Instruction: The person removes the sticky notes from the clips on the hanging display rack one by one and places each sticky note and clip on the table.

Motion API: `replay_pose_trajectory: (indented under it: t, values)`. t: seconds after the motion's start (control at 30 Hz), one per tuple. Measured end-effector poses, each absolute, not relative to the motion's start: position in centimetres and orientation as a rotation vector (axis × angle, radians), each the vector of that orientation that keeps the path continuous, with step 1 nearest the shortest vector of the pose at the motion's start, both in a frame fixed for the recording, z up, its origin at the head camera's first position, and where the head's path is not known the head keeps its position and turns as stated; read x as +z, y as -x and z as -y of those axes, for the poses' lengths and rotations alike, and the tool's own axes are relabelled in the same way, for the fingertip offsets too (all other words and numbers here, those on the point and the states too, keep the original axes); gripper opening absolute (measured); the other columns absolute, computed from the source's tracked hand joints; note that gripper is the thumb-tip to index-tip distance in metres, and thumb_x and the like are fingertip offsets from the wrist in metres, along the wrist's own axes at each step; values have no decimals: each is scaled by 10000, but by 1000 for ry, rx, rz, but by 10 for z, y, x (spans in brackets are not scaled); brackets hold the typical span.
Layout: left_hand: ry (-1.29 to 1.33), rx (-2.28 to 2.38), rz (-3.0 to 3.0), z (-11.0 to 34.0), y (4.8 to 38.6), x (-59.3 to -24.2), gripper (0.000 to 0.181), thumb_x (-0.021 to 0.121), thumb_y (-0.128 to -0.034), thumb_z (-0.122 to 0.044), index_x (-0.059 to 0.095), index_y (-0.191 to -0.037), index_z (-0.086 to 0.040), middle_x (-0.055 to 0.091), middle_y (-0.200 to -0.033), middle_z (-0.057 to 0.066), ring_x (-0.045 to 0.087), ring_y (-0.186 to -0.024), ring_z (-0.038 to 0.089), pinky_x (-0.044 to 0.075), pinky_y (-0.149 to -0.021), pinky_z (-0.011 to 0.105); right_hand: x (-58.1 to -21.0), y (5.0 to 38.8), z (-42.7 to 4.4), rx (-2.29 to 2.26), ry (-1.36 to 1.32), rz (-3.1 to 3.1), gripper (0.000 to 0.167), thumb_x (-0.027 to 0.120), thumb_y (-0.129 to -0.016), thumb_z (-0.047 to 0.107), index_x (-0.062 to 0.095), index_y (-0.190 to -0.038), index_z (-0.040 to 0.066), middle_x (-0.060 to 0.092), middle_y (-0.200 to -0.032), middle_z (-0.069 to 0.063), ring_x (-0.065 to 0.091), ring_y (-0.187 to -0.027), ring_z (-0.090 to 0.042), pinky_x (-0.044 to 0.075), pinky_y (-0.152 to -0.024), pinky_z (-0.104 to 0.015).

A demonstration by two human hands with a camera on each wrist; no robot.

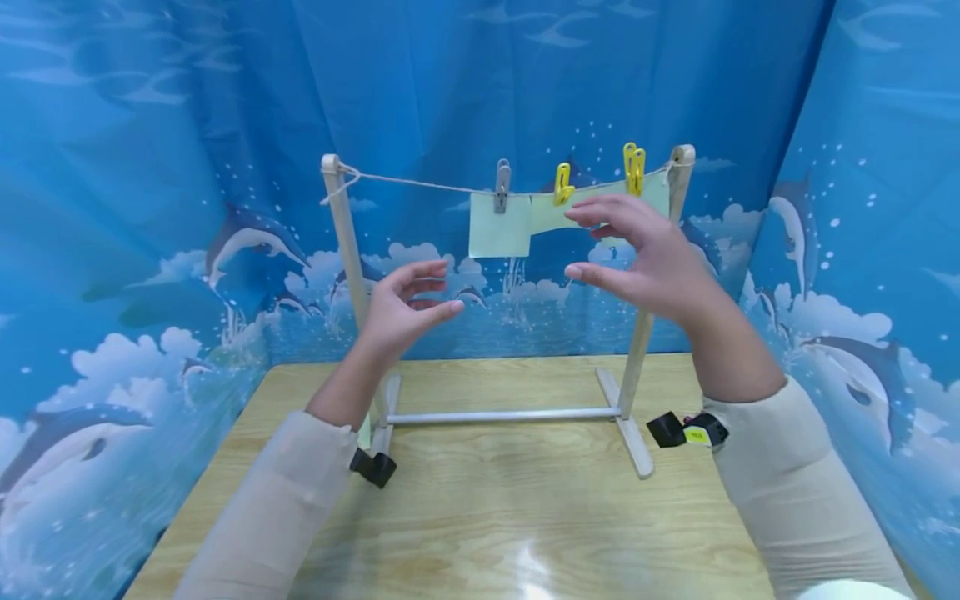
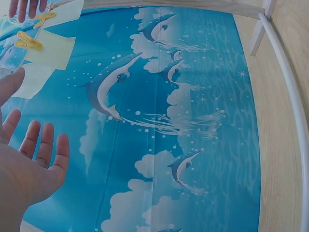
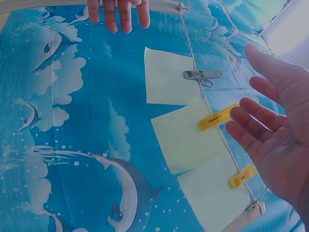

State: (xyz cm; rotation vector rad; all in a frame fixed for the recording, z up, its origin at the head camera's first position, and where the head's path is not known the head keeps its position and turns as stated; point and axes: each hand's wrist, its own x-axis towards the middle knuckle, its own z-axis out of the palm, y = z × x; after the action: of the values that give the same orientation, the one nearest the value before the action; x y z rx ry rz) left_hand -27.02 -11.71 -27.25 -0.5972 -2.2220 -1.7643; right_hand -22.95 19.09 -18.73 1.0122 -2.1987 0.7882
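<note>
Three pale green paper sheets hang from a string (image 1: 420, 182) tied between two wooden posts. A grey clothespin (image 1: 502, 187) clips the leftmost sheet (image 1: 498, 229). One yellow clothespin (image 1: 562, 183) clips the middle sheet (image 3: 188, 137), and another yellow clothespin (image 1: 634, 171) clips the sheet (image 3: 215, 193) nearest the right post. My left hand (image 1: 408, 304) is raised beside the left post, fingers loosely bent, holding nothing. In front of the right-hand sheets is my right hand (image 1: 652, 258), its thumb and fingers spread apart around nothing. From the head view it partly hides those sheets.
The posts (image 1: 637, 358) stand on wooden feet joined by a white bar (image 1: 502, 415) low over the wood-grain table (image 1: 480, 500). A pale green piece (image 1: 365, 433) shows by the left foot, mostly behind my sleeve. A blue dolphin-print curtain (image 1: 420, 83) surrounds the table.
</note>
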Motion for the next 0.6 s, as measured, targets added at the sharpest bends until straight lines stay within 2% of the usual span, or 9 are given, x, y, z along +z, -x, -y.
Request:
replay_pose_trajectory:
  t: [0.3, 0.6]
  values:
    - [567, -1827, 2199, 108, 281, -267, 583, 832, -791, -308, 602, -1308, -171, 592, -1251, 29, 578, -1147, 174, 504, -973, 373, -168, 242, -175, 868, -1038, 2221, 518, 763, -848, 71, 577, -1330, 46, 548, -1320, -74, 536, -1148, -205, 491, -961, -257]
    - [513, -1926, 2182, 95, 290, -261, 557, 820, -806, -286, 601, -1311, -199, 597, -1254, 5, 579, -1154, 171, 541, -915, 352, -153, 248, -162, 909, -971, 2274, 490, 740, -882, 149, 578, -1336, 61, 545, -1307, -83, 539, -1127, -223, 498, -976, -331]
